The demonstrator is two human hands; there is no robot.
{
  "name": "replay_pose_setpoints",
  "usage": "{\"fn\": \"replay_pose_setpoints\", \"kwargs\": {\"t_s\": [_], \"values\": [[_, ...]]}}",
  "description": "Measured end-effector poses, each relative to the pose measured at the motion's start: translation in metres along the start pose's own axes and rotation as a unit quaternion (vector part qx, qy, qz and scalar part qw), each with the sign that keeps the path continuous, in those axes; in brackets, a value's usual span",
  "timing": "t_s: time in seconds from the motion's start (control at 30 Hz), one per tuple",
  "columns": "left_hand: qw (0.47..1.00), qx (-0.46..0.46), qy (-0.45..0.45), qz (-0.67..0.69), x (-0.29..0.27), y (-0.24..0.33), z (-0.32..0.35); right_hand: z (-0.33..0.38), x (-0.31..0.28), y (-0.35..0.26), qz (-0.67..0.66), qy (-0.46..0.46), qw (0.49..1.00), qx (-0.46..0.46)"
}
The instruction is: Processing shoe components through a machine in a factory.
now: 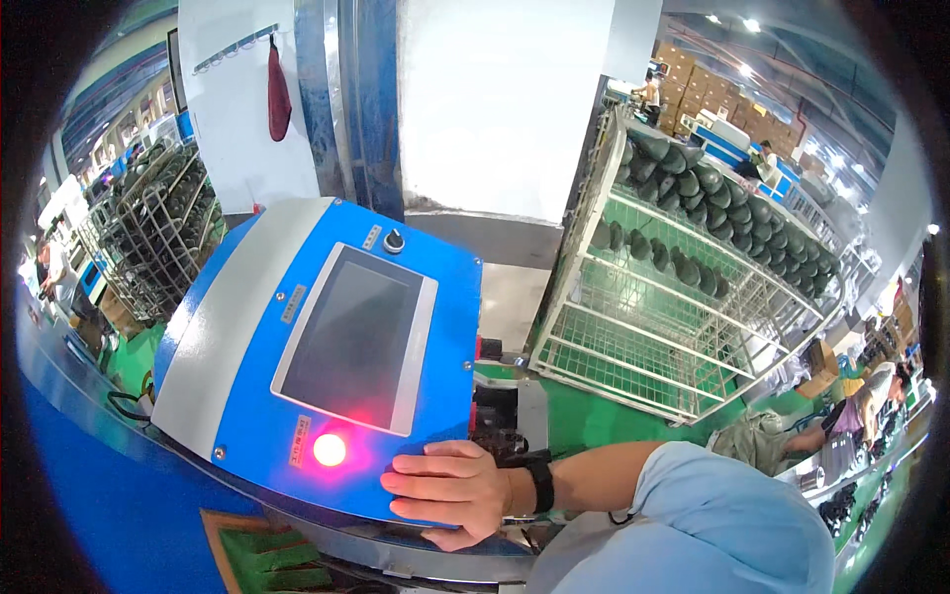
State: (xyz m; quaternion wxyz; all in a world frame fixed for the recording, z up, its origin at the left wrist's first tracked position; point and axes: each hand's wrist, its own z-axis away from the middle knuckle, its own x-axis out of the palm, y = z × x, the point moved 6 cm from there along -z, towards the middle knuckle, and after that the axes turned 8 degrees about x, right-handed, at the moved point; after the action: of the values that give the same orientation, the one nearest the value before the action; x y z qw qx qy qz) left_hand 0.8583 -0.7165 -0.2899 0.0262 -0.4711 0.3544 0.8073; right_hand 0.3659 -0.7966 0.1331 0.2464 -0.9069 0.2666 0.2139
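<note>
A blue and grey control panel (435,297) tilts toward me, with a dark touch screen (351,337), a small black knob (393,241) above it and a glowing red round button (330,449) below it. My right hand (450,485), with a black band on the wrist, lies on the panel's lower right corner. Its fingers rest on top, close to the red button, and the thumb hooks under the edge. The light blue sleeve comes in from the lower right. My left hand is out of the picture.
A white wire rack (683,327) with rows of dark shoe-shaped parts stands to the right on the green floor. Another loaded rack (158,228) stands at the left. A dark red cloth (279,94) hangs on the white pillar. People work at the far right (871,396).
</note>
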Motion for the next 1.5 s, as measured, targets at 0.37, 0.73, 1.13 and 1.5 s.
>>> {"fn": "replay_pose_setpoints", "kwargs": {"t_s": [0.37, 0.73, 1.13, 1.5], "values": [[0.996, -0.027, 0.034, 0.076, -0.012, -0.011, 0.089, -0.004, -0.013, 0.002, -0.099, -0.081, 0.992, -0.016], [0.944, 0.053, 0.176, 0.273, -0.062, -0.002, 0.255, 0.204, -0.188, 0.374, -0.132, 0.064, 0.779, 0.610], [0.972, 0.067, 0.087, 0.209, 0.051, 0.201, 0.369, 0.230, -0.354, 0.649, 0.201, 0.145, 0.658, 0.711], [0.975, 0.073, 0.064, 0.201, 0.078, 0.264, 0.418, 0.201, -0.345, 0.665, 0.197, 0.268, 0.531, 0.779]]}}
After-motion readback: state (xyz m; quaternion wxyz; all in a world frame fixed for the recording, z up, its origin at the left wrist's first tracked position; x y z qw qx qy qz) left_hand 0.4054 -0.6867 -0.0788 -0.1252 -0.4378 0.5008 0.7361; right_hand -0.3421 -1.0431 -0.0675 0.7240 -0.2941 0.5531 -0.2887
